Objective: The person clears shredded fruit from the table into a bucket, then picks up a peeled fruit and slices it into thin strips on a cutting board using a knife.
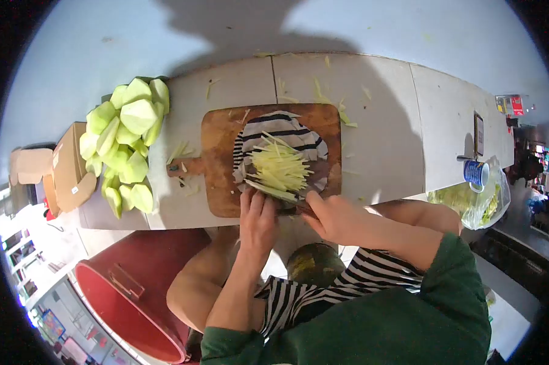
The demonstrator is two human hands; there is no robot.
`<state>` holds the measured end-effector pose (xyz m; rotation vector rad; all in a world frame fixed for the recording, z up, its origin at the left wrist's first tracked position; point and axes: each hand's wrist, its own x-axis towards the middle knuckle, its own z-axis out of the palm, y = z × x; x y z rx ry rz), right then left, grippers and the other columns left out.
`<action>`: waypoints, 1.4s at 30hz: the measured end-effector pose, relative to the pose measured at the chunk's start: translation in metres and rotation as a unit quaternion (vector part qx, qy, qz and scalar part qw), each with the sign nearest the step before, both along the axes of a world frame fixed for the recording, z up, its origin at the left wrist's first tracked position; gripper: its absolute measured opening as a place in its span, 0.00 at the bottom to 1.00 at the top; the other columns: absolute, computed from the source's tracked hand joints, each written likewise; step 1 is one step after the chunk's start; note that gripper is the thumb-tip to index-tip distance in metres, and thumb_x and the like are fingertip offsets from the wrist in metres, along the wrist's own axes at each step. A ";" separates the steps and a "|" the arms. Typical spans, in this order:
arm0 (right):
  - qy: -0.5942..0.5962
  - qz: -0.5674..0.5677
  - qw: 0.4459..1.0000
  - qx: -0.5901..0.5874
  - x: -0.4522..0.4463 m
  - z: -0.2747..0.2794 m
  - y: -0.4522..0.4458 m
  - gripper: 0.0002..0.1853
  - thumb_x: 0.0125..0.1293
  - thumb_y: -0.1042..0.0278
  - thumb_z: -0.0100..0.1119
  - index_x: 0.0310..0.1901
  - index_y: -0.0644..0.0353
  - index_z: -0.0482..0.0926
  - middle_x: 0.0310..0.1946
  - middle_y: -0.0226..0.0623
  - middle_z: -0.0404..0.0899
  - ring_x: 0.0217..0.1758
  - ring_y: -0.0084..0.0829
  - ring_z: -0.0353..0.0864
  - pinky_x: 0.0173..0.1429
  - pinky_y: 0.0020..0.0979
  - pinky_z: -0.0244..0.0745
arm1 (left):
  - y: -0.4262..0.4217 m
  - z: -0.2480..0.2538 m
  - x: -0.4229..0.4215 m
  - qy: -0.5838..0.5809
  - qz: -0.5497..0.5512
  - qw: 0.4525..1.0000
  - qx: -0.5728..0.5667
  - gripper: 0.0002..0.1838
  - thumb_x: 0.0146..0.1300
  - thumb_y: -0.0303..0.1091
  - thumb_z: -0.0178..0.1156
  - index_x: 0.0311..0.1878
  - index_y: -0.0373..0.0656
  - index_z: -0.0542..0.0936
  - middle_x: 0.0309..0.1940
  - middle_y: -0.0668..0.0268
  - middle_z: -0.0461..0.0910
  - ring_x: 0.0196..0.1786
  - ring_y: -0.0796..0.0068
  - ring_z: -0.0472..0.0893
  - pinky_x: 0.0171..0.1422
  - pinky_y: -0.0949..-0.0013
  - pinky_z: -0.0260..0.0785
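1. Pale worktop (381, 131), stretching past both hands (259, 220).
2. Wooden board (218, 161), just ahead of them.
3. Green pieces (124, 135), piled well to their left.
4. Loose shreds (345, 117), scattered ahead, around the board.
5. Blue-and-white mug (475, 175), well to their right.

A wooden cutting board (218, 140) lies on the pale tiled counter (384, 115), its handle pointing left. On the board is a round plate (280, 117) showing black and white stripes, with a heap of thin yellow-green strips (279, 164) on it. At the board's near edge, the left hand (259, 218) has its fingertips at the near side of the heap. The right hand (330, 218), just beside it, grips what looks like a knife, mostly hidden. Peeled pale-green chunks (127, 131) are piled on the left, near an open cardboard box (71, 164). Loose shreds dot the counter. A blue-and-white mug (476, 174) stands at the right, by a clear plastic bag (494, 204); a red tub (171, 267) tilts below the counter at left.
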<state>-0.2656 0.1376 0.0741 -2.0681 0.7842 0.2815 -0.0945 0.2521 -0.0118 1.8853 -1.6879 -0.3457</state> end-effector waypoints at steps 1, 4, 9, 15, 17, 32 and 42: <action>0.020 0.002 1.000 -0.011 0.001 -0.003 -0.001 0.18 0.74 0.57 0.54 0.44 0.68 0.66 0.22 0.62 0.79 0.29 0.64 0.82 0.33 0.57 0.77 | -0.002 0.000 0.000 -0.001 -0.003 1.000 -0.003 0.22 0.47 0.18 0.61 0.50 0.33 0.81 0.53 0.48 0.76 0.59 0.38 0.74 0.64 0.44 0.70; 0.008 0.003 1.000 0.006 0.005 0.014 -0.004 0.19 0.74 0.56 0.53 0.44 0.68 0.66 0.23 0.61 0.79 0.30 0.64 0.82 0.34 0.58 0.77 | -0.002 -0.003 0.001 -0.013 0.006 1.000 -0.027 0.22 0.45 0.17 0.61 0.48 0.33 0.81 0.52 0.48 0.76 0.57 0.39 0.74 0.62 0.46 0.71; 0.015 -0.009 1.000 0.010 -0.002 0.002 -0.003 0.19 0.74 0.56 0.53 0.45 0.68 0.66 0.23 0.62 0.79 0.30 0.65 0.81 0.35 0.59 0.77 | -0.004 -0.002 0.003 -0.013 0.000 0.999 -0.030 0.20 0.44 0.17 0.61 0.46 0.32 0.80 0.51 0.49 0.76 0.56 0.41 0.75 0.60 0.48 0.72; 0.021 -0.003 0.999 0.042 -0.003 0.001 -0.004 0.20 0.74 0.55 0.53 0.46 0.69 0.67 0.24 0.63 0.79 0.31 0.66 0.81 0.36 0.60 0.76 | -0.003 -0.003 0.002 -0.007 0.004 0.999 -0.043 0.19 0.45 0.17 0.62 0.45 0.31 0.81 0.49 0.50 0.77 0.55 0.42 0.75 0.60 0.49 0.72; 0.025 -0.003 0.999 0.035 -0.003 -0.001 -0.007 0.20 0.74 0.55 0.53 0.45 0.69 0.67 0.24 0.64 0.79 0.31 0.66 0.81 0.36 0.60 0.76 | -0.005 -0.004 0.002 -0.007 0.007 0.999 -0.049 0.19 0.45 0.17 0.62 0.45 0.31 0.81 0.48 0.50 0.77 0.55 0.42 0.75 0.60 0.49 0.72; -0.019 -0.040 0.999 0.012 -0.006 0.021 -0.038 0.19 0.73 0.56 0.56 0.46 0.68 0.67 0.25 0.65 0.78 0.32 0.67 0.80 0.37 0.59 0.74 | -0.015 0.025 0.024 -0.034 0.262 0.955 0.131 0.13 0.60 0.36 0.67 0.40 0.36 0.79 0.40 0.53 0.79 0.46 0.47 0.78 0.47 0.50 0.70; -0.112 -0.138 0.980 -0.092 -0.011 0.018 -0.070 0.18 0.72 0.57 0.58 0.48 0.66 0.70 0.29 0.59 0.80 0.33 0.63 0.80 0.35 0.53 0.73 | -0.020 0.033 0.017 0.292 0.286 0.902 0.142 0.12 0.64 0.33 0.67 0.28 0.39 0.78 0.24 0.67 0.79 0.30 0.69 0.79 0.35 0.62 0.70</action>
